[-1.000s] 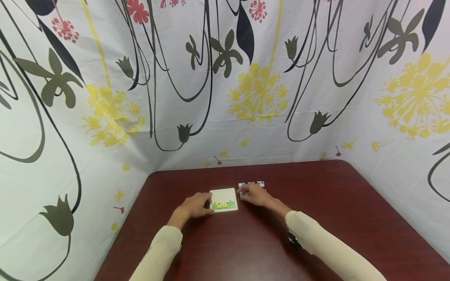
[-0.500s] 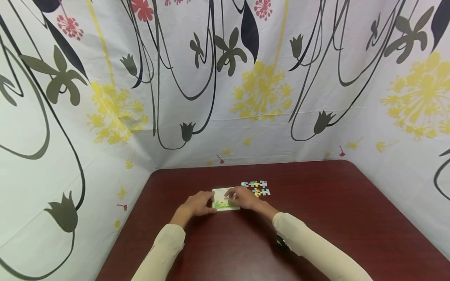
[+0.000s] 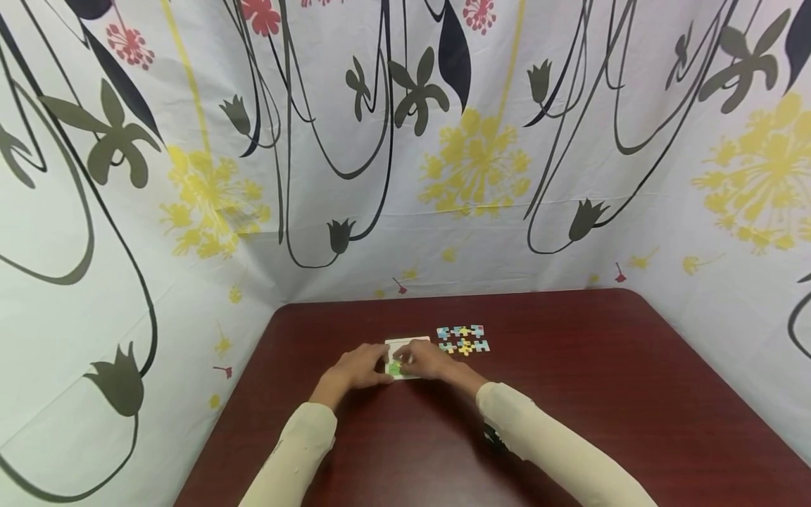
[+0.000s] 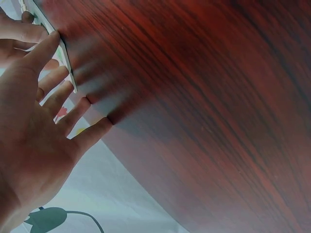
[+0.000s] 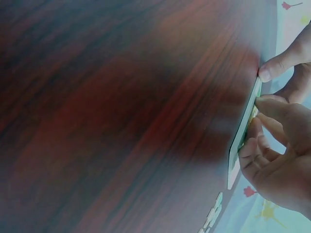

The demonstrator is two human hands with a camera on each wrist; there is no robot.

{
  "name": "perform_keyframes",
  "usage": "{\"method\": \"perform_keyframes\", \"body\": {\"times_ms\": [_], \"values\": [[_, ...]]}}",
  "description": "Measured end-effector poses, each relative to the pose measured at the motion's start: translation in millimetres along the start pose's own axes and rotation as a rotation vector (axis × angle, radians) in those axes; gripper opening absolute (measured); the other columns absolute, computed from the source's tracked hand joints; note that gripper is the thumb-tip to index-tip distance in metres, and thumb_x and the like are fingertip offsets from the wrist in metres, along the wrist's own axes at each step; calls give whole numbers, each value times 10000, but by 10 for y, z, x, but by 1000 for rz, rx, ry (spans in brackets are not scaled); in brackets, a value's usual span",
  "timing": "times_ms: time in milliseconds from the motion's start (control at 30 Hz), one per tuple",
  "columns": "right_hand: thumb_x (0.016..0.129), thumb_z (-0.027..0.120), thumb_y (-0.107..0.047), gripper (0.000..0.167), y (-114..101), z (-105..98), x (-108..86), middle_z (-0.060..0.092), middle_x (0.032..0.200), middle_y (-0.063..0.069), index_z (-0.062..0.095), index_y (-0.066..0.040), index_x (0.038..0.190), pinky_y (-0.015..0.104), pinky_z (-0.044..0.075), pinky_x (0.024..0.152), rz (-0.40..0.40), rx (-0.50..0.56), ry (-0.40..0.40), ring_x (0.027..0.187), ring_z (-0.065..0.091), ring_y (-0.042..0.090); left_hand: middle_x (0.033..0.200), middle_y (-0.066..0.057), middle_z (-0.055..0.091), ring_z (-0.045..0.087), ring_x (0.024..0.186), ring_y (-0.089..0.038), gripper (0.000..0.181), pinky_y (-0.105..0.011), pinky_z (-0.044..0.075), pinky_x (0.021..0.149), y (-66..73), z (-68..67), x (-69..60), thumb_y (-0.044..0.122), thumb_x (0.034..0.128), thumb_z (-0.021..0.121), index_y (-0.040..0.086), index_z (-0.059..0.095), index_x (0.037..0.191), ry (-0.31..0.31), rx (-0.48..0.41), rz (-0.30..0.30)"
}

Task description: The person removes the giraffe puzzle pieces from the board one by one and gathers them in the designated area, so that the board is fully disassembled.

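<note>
A small white puzzle tray (image 3: pixel 408 340) with green and yellow picture pieces along its near side lies flat on the table. My left hand (image 3: pixel 357 366) braces its left side, thumb at the near corner and fingers spread; in the left wrist view the fingers of the left hand (image 4: pixel 43 111) look nearly straight. Over the tray, my right hand (image 3: pixel 426 359) pinches a small puzzle piece (image 5: pixel 255 111) between thumb and fingertips, mostly hidden by them. The right hand (image 5: pixel 282 145) covers much of the tray's right half.
Several loose jigsaw pieces (image 3: pixel 464 346) lie in two rows just beyond the tray's right side. The dark red wooden table (image 3: pixel 570 394) has rounded far corners. A white floral curtain (image 3: pixel 405 260) stands along its back and sides.
My right hand has moved left from the loose pieces onto the tray, carrying a piece. More loose pieces now show. The left hand stays at the tray's left side.
</note>
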State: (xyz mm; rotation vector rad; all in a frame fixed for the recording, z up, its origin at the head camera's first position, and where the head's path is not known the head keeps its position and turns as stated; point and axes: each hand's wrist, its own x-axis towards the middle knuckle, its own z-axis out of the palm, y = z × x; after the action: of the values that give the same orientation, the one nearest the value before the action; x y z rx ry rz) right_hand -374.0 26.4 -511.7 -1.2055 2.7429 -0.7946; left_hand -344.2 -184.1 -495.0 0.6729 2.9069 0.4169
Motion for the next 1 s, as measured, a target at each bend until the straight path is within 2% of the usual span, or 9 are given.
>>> {"method": "perform_keyframes", "body": {"times_ms": [133,367,567,800,1000], "values": [[917,750,-38,277,1,-9,12,777,1028,123,750,0,1192,332,586,792,-26,-7,-23,917,747,248,1082,39,626,572,1060,-207,335,-522,499,857,7,-4,-2,425,936,775,228,639,1170,-1,4,-1],[906,759,-30,295,-20,-15,-3,767,1004,140,725,-24,1199,350,583,779,9,21,-27,900,739,262,1215,-8,624,549,1232,-263,389,-552,486,933,25,-13,-19,430,939,770,215,634,1233,-8,-5,-18],[903,772,-42,308,-30,7,-27,754,1026,148,695,-47,1201,381,584,808,36,63,28,921,733,266,1194,3,624,555,1184,-242,363,-541,487,920,30,-20,-12,424,941,769,222,636,1213,-5,-2,-21],[907,761,-8,272,-53,23,-67,754,1043,130,702,-69,1165,365,582,808,17,84,111,947,734,253,1279,-33,630,546,1268,-271,402,-571,481,973,34,-11,8,428,940,767,202,639,1247,-5,17,-35],[953,719,-11,179,-59,33,-90,764,1045,121,721,-85,1117,342,588,788,19,121,156,948,745,247,1140,18,634,573,1123,-225,331,-539,501,898,35,-13,4,411,931,783,215,643,1158,-5,9,-20]]}}
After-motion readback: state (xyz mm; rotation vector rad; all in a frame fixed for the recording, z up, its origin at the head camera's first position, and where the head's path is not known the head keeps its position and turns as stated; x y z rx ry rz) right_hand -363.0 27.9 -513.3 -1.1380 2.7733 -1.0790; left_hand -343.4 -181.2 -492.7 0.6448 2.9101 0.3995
